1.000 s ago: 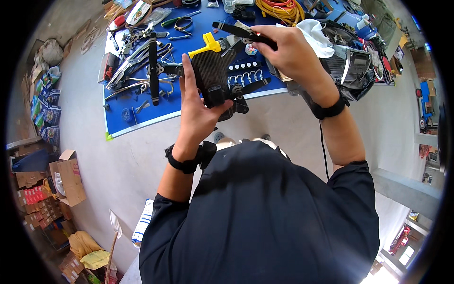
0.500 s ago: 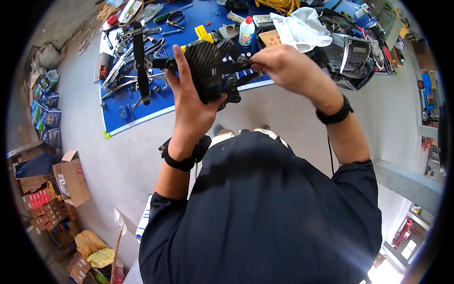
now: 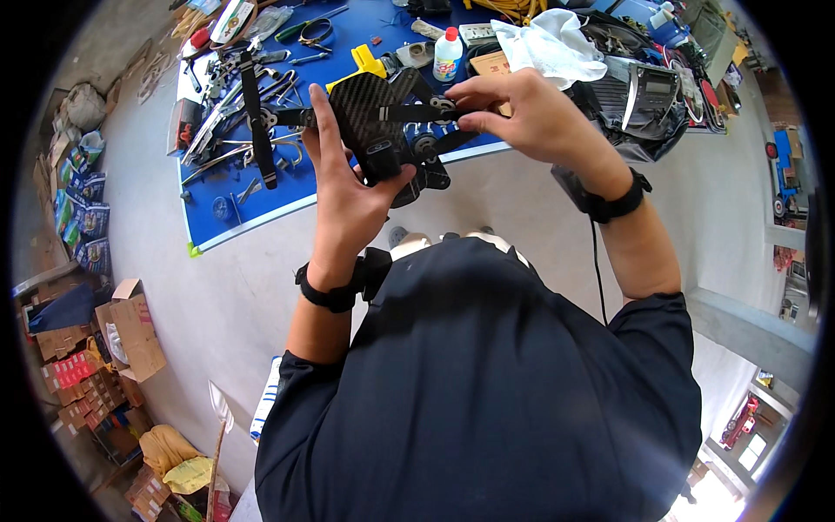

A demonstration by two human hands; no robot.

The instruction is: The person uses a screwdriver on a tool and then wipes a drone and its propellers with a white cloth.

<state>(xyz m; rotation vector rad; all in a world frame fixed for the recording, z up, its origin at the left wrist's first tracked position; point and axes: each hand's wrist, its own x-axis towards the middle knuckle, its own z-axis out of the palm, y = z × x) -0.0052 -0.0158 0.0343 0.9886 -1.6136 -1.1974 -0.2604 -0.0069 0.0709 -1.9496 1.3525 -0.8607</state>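
My left hand (image 3: 344, 202) grips a black carbon-fibre drone (image 3: 352, 113) by its body, held up over the near side of the blue table (image 3: 222, 174), thumb on the black block at the drone's rear. My right hand (image 3: 539, 122) pinches a black propeller (image 3: 404, 113) near its motor hub on the drone's right arm; that blade lies crosswise over the body. Another propeller (image 3: 259, 139) stands lengthwise in the picture at the left arm. Behind the drone are a yellow plastic tool (image 3: 368, 61) and a white bottle with a red cap (image 3: 448, 59).
Metal tools (image 3: 226, 117) cover the table's left part. At its right are a white cloth (image 3: 552, 52), a black bag (image 3: 644, 104) and a coiled yellow hose (image 3: 513, 9). Opened cardboard boxes (image 3: 130, 335) and stacked packages lie on the floor at the left.
The drone has shifted left in the picture. My right hand has come lower, and its propeller has swung from pointing away over the table to lying across the body. The bottle is uncovered.
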